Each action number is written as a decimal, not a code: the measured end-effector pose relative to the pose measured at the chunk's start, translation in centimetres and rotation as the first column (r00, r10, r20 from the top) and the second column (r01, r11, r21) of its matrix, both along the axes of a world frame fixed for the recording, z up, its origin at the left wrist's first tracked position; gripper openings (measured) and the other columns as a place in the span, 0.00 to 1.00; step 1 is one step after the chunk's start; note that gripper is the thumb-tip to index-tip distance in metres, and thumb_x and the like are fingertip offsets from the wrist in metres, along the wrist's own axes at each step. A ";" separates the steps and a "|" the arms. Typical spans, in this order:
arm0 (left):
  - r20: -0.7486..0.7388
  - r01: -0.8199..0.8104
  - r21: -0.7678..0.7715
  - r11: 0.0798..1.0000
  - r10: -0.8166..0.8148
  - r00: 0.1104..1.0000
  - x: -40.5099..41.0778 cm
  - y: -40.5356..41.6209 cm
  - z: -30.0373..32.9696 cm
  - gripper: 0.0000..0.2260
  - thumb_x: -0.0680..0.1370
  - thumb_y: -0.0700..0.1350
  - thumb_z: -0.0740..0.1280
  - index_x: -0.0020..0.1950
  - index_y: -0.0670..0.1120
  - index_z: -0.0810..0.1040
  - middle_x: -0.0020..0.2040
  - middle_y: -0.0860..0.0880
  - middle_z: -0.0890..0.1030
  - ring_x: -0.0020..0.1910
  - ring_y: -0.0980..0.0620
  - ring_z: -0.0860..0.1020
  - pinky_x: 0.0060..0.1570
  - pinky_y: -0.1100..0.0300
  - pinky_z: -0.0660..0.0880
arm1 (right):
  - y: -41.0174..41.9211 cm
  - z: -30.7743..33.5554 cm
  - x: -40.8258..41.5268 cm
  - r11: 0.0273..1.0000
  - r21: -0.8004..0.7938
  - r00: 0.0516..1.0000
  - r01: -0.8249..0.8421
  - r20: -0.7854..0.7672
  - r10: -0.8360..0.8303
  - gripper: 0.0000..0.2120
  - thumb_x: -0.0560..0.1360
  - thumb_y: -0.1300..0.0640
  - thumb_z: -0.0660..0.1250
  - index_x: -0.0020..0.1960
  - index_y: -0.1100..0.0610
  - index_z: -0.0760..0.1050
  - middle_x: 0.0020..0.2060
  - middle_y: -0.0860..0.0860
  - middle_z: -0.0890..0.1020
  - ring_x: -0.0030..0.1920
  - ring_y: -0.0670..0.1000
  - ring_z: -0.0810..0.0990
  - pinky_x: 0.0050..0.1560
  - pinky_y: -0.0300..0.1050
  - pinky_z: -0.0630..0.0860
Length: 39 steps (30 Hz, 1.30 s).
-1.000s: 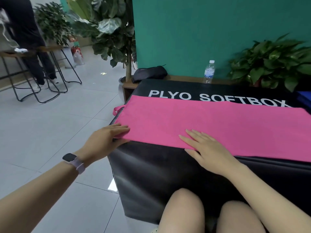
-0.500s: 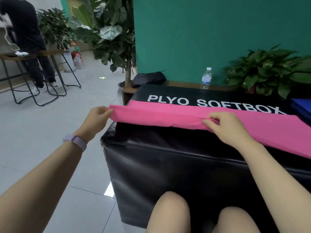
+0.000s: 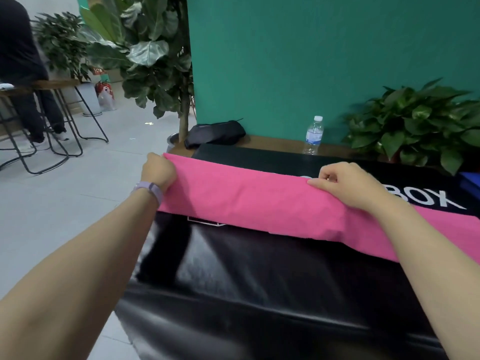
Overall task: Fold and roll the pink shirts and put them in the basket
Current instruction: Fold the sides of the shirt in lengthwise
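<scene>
On the black box [image 3: 259, 268], head view: pink shirt [image 3: 246, 201] lies as a long band. Left hand [image 3: 159, 170] grips its left end, right hand [image 3: 345, 184] pinches the far edge. Lengthwise fold under way; rolling not begun, basket unseen.

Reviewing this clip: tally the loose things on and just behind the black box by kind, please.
Pink cloth shirt, held at its far edge by left hand and right hand: 1
Clear plastic water bottle: 1
Black fabric pouch: 1
Blue folded item, cut off by the frame: 1
Total: 4
</scene>
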<state>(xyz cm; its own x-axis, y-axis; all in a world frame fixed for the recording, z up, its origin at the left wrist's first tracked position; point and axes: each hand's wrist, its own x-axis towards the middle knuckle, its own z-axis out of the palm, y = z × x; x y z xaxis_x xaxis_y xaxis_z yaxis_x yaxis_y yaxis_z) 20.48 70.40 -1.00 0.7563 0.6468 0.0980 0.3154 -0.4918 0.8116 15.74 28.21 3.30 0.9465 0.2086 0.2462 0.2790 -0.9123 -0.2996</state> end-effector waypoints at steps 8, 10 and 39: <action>-0.140 -0.053 0.418 0.907 0.122 0.983 3.9 -1.1 -6.1 0.12 0.80 0.40 0.58 0.62 0.37 0.68 0.58 0.34 0.79 0.58 0.33 0.77 0.53 0.46 0.71 | -0.9 -8.6 9.1 0.995 -0.046 0.995 0.090 -0.047 -0.092 0.30 0.73 0.28 0.63 0.31 0.53 0.69 0.30 0.47 0.75 0.34 0.47 0.73 0.33 0.44 0.64; -0.137 -0.070 0.450 0.890 0.146 0.980 4.5 -0.6 -6.5 0.12 0.81 0.41 0.58 0.62 0.36 0.68 0.58 0.33 0.78 0.59 0.32 0.77 0.55 0.45 0.71 | -1.3 -10.1 9.6 0.996 -0.017 0.995 0.082 0.059 -0.081 0.30 0.71 0.24 0.58 0.30 0.50 0.70 0.31 0.46 0.76 0.35 0.45 0.74 0.33 0.44 0.67; -0.502 0.829 0.466 0.310 -0.678 0.536 0.3 -20.6 -5.7 0.27 0.85 0.57 0.45 0.83 0.49 0.49 0.83 0.50 0.48 0.81 0.52 0.46 0.79 0.50 0.43 | -2.3 -10.9 10.2 0.997 0.071 0.998 0.006 0.055 -0.010 0.20 0.75 0.34 0.65 0.34 0.47 0.73 0.33 0.45 0.77 0.38 0.44 0.75 0.36 0.45 0.66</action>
